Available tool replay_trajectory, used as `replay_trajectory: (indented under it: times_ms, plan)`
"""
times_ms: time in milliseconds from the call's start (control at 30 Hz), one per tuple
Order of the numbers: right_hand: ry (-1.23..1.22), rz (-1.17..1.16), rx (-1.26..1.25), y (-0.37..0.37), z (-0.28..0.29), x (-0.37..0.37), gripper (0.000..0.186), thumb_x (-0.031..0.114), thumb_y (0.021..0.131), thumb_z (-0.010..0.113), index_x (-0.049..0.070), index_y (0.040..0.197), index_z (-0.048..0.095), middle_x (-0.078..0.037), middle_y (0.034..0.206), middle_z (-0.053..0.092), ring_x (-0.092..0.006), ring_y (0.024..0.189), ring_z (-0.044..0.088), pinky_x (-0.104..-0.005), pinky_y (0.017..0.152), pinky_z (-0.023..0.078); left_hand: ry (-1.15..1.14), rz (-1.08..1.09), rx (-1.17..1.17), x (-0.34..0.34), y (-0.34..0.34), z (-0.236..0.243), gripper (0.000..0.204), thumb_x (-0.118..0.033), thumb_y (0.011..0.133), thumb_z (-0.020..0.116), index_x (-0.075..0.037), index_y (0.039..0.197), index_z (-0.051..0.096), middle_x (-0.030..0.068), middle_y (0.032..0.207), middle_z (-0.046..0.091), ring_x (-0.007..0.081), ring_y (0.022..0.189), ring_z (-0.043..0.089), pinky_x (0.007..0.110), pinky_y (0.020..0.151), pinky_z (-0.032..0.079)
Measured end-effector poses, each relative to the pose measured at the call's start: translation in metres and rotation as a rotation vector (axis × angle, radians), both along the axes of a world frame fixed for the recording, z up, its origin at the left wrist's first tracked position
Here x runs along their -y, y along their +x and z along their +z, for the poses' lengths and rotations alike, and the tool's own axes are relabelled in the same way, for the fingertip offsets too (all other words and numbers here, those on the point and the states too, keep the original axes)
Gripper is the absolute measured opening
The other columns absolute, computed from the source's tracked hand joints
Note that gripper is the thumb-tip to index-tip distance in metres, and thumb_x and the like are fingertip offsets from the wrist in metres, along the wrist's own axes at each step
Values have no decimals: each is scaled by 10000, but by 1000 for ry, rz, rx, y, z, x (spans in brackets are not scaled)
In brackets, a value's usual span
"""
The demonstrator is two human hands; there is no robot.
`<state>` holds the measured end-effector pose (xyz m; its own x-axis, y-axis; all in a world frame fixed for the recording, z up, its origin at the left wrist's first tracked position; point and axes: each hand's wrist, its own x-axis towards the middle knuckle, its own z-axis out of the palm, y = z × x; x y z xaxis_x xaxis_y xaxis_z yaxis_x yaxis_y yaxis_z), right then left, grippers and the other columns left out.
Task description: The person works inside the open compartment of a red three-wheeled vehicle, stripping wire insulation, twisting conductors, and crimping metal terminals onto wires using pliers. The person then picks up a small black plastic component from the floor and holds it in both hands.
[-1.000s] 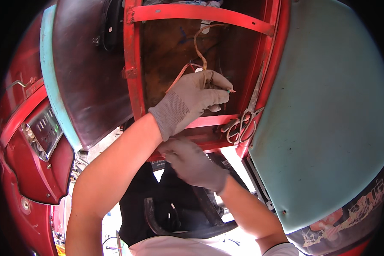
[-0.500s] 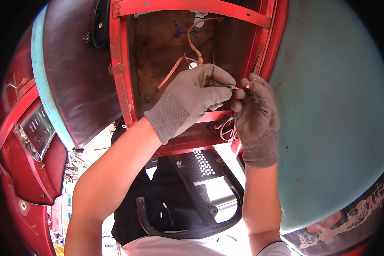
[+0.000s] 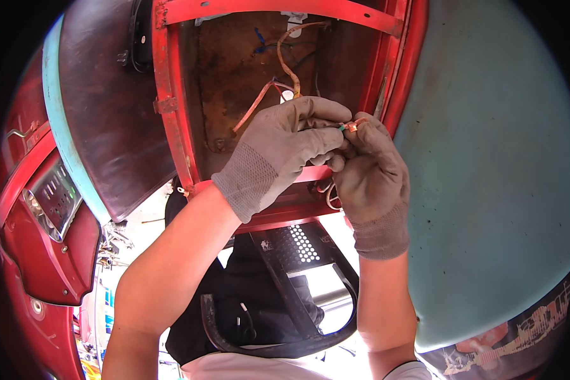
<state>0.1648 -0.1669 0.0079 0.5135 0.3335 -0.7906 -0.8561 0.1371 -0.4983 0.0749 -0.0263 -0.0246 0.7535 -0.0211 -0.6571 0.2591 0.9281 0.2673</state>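
Observation:
Both my hands wear grey gloves and meet over a red metal frame (image 3: 171, 139) with a rusty, open compartment (image 3: 228, 69). My left hand (image 3: 278, 145) pinches a thin green wire (image 3: 341, 128). My right hand (image 3: 372, 177) pinches a small copper-coloured piece (image 3: 353, 126) against the wire's end; whether it is a terminal or bare wire I cannot tell. An orange-brown cable (image 3: 285, 60) and pinkish wires (image 3: 253, 104) lie in the compartment. A pair of scissors (image 3: 331, 198) is mostly hidden behind my right hand.
A padded teal panel (image 3: 494, 177) fills the right side; a dark, teal-edged panel (image 3: 107, 114) stands at the left, beside red bodywork (image 3: 44, 247) with a metal fitting (image 3: 54, 196). A black tubular step (image 3: 301, 244) sits below the frame. Small tools and parts (image 3: 114, 240) lie at lower left.
My right hand has risen from below my left wrist to beside my left fingertips, and the copper-coloured piece it pinches now touches the green wire's end. The view has shifted slightly.

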Motion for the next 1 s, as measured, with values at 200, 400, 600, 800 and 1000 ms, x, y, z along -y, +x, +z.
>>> replay_trajectory:
  times_ms: [200, 400, 600, 800, 1000]
  plan:
    - [77, 71, 91, -5, 3, -1, 234, 111, 1059, 554, -19, 1241, 623, -141, 1073, 719, -253, 970, 709, -359, 849, 575, -6, -18, 8, -2, -1, -5, 255, 4, 970, 699, 74, 1215, 685, 92, 1043, 723, 132, 856, 676, 261, 789, 552]
    - [-66, 213, 188, 0, 7, -3, 266, 132, 1077, 539, -54, 1255, 605, -146, 1074, 712, -261, 940, 727, -343, 829, 584, -14, -14, 11, -3, -1, -6, 231, -6, 967, 717, 67, 1185, 699, 84, 1035, 724, 121, 850, 662, 256, 768, 538]
    - [-175, 293, 270, -2, 14, -9, 293, 159, 1093, 533, -75, 1260, 594, -141, 1065, 699, -236, 936, 727, -311, 818, 580, 3, -32, -31, -2, 1, -4, 204, -9, 972, 716, 51, 1166, 700, 70, 1016, 713, 119, 890, 663, 252, 790, 533]
    - [-646, 397, 432, -9, 32, 28, 292, 118, 1046, 635, -73, 1263, 598, -122, 1048, 692, -135, 871, 678, -287, 708, 550, 29, 64, -109, 0, -9, -14, 240, -41, 1001, 683, 16, 1233, 656, 51, 1065, 683, 128, 974, 680, 314, 941, 572]
    - [-1173, 966, 241, -47, 48, 85, 470, 211, 985, 699, -76, 1329, 557, -178, 1095, 695, -217, 964, 683, -362, 845, 547, 28, 123, -133, 5, -12, -5, 241, -35, 1019, 641, 11, 1255, 634, 67, 1053, 679, 136, 926, 684, 347, 961, 585]
